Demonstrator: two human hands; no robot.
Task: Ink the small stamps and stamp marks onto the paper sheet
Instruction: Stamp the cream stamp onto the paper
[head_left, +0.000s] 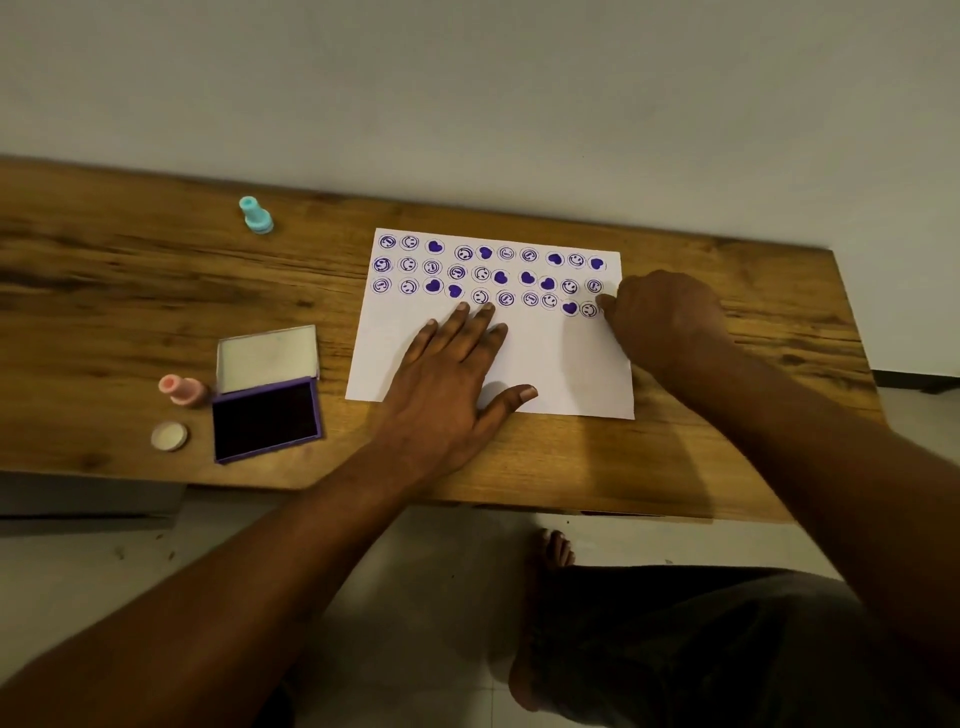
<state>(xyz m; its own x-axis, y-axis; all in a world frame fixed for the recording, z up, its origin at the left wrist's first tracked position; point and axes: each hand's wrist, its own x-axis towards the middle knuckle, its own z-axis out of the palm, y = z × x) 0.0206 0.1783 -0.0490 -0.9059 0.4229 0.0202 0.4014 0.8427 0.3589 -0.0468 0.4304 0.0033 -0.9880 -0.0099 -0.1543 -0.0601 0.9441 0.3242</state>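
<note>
You are pressing your left hand (457, 374) flat and open on the paper sheet (545, 364), with the fingers spread out, holding it down on the wooden table (130, 291). Your right hand (665, 317) is curling closed at the paper's right edge, at about 3 o'clock from the middle of the sheet. It looks like it is pinching a small stamp down there, but the stamp is hiding under your fingers, so you cannot tell for sure. The purple marks (488, 273) are filling the top part of the paper in about four rows, and the bottom half is blank. Here is what could go wrong: if you are sliding your hand while the ink is wet, the new mark could smear. If your left hand is lifting, the paper could slip and the mark could come out crooked. The mark could also be landing half off the edge, since you are so close to it. Counting now: one paper, one open purple ink pad (266, 418) at 9 o'clock from the paper, one blue stamp (256, 214) at 10 o'clock, one pink stamp (182, 389) lying beside the pad, and one small round cap (169, 435) just below it.
</note>
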